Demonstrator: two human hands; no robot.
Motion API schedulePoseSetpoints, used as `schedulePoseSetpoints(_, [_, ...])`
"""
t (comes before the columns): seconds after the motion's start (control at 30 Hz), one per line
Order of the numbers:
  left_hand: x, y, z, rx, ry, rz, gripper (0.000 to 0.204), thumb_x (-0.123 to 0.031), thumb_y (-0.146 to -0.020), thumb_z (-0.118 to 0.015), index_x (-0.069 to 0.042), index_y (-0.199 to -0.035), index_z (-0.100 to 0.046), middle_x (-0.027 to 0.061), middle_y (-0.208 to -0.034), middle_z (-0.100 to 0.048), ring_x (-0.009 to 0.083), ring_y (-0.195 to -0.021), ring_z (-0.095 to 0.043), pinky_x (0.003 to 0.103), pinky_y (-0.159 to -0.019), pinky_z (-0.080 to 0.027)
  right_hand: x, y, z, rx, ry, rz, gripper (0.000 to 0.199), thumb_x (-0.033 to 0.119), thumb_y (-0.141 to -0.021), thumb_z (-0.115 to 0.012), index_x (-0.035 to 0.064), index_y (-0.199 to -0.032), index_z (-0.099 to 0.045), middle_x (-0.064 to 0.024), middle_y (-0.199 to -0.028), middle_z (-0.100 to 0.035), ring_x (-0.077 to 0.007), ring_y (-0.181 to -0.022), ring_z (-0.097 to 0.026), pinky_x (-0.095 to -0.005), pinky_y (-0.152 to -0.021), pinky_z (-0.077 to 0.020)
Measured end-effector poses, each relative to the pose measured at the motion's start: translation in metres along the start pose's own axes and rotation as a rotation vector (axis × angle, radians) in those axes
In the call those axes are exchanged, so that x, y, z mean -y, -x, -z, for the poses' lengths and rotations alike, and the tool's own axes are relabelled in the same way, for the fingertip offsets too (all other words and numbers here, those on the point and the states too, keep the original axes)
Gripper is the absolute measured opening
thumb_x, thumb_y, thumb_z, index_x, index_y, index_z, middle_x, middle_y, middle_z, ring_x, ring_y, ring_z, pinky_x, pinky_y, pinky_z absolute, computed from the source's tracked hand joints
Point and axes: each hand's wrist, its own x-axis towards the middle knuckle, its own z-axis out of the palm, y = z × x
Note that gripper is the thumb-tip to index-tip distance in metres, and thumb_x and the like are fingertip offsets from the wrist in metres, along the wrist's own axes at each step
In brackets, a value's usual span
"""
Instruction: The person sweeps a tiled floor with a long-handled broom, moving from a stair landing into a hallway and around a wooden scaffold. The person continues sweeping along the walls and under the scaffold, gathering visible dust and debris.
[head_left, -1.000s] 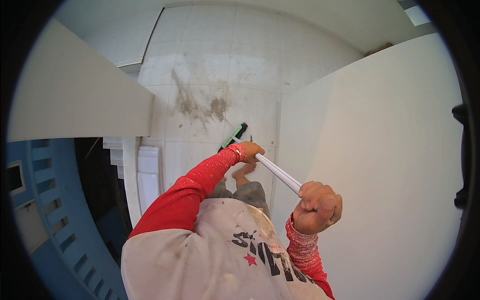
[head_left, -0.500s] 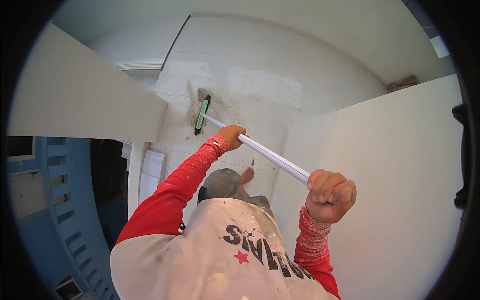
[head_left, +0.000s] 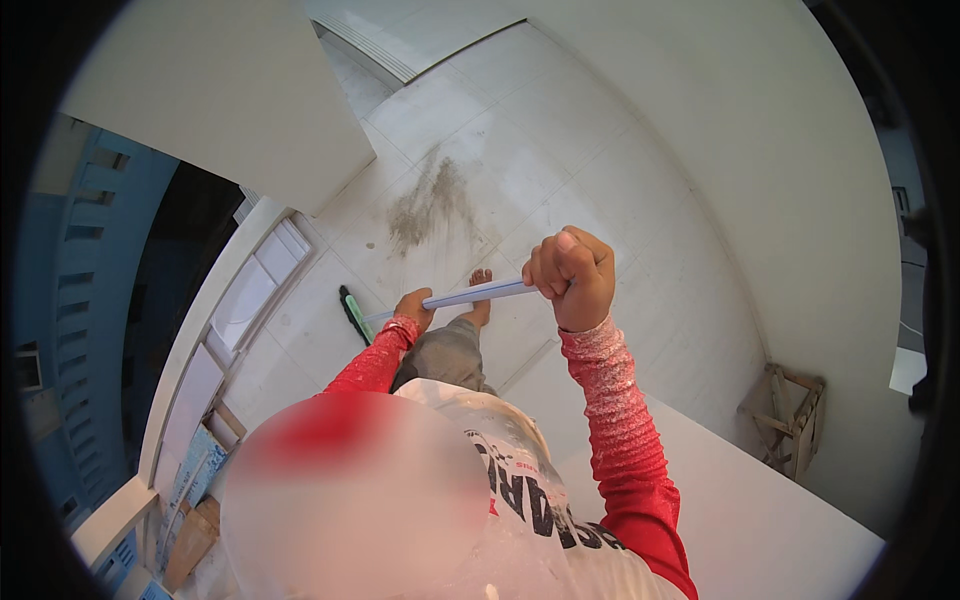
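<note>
Both my hands grip the pale striped handle of a push broom [head_left: 478,294]. My right hand [head_left: 574,278] is closed in a fist round its upper end, in front of my chest. Lower down, my left hand [head_left: 414,309] is wrapped round the shaft. The green broom head [head_left: 354,316], with dark bristles, rests on the tiled floor to the left of my left hand. Part of the shaft near the head is hidden behind my left hand and sleeve. Beyond the broom, a patch of grey-brown dirt [head_left: 432,205] lies smeared over the light tiles.
My bare foot [head_left: 481,290] stands on the floor behind the handle. A white wall corner [head_left: 340,150] juts in at the left. Boards and a blue panel [head_left: 200,465] lie at the lower left. A wooden stand [head_left: 790,420] sits by the right wall.
The broom head has moved from the dirt patch back toward me and to the left. My right hand has risen and shifted left; my left hand has come closer. The view has turned.
</note>
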Motion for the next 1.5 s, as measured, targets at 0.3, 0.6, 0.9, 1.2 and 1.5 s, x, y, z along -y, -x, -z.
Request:
schedulePoseSetpoints(0.3, [-0.19,-0.239,0.051,-0.172,0.199,-0.125,0.014,-0.023,-0.083,-0.066,-0.01,-0.085,-0.059,0.0146,-0.079,-0.066,0.0389,-0.079,-0.064,0.047,-0.069,-0.051,0.129,-0.188,0.036,0.167,0.266,0.312,0.038,0.026,-0.096,-0.042,0.0155,-0.062,-0.029,0.0014,-0.048,-0.029,-0.0102,-0.04,-0.029,-0.0323,-0.048,-0.041])
schedulePoseSetpoints(0.6, [-0.051,-0.217,0.129,-0.295,-0.076,0.3,0.013,-0.025,-0.088,-0.062,-0.012,-0.086,-0.062,0.0144,-0.088,-0.068,0.0385,-0.087,-0.065,0.048,-0.074,-0.051,0.031,-0.286,0.008,0.359,0.095,-0.048,0.032,0.018,-0.095,-0.048,0.0102,-0.066,-0.036,-0.0032,-0.058,-0.039,-0.0167,-0.056,-0.042,-0.0409,-0.071,-0.0496])
schedulePoseSetpoints(0.9, [-0.146,-0.423,0.072,-0.4,0.158,0.171,0.012,-0.021,-0.086,-0.061,-0.01,-0.088,-0.064,0.0167,-0.089,-0.068,0.0397,-0.089,-0.064,0.05,-0.077,-0.049,0.072,-0.442,0.11,0.361,0.25,0.089,0.036,0.013,-0.094,-0.046,0.0144,-0.063,-0.029,-0.0002,-0.052,-0.032,-0.0129,-0.048,-0.037,-0.0379,-0.062,-0.0489])
schedulePoseSetpoints(1.2, [-0.255,-0.455,0.066,-1.186,0.147,0.44,0.018,-0.017,-0.084,-0.064,-0.008,-0.072,-0.055,0.0125,-0.069,-0.061,0.0351,-0.07,-0.059,0.047,-0.068,-0.045,0.133,-0.615,0.091,0.765,-0.04,-0.147,0.036,0.027,-0.096,-0.044,0.0175,-0.064,-0.03,0.0034,-0.047,-0.03,-0.0101,-0.041,-0.032,-0.0344,-0.053,-0.0451])
schedulePoseSetpoints(1.5, [-0.208,-0.358,-0.102,-0.523,0.496,1.224,0.019,-0.026,-0.084,-0.063,-0.008,-0.087,-0.068,0.019,-0.089,-0.069,0.0405,-0.091,-0.061,0.048,-0.087,-0.048,-0.074,-0.563,0.031,1.435,0.336,-0.807,0.032,0.01,-0.09,-0.054,0.0085,-0.063,-0.038,-0.0022,-0.054,-0.043,-0.0138,-0.05,-0.043,-0.0362,-0.065,-0.0501])
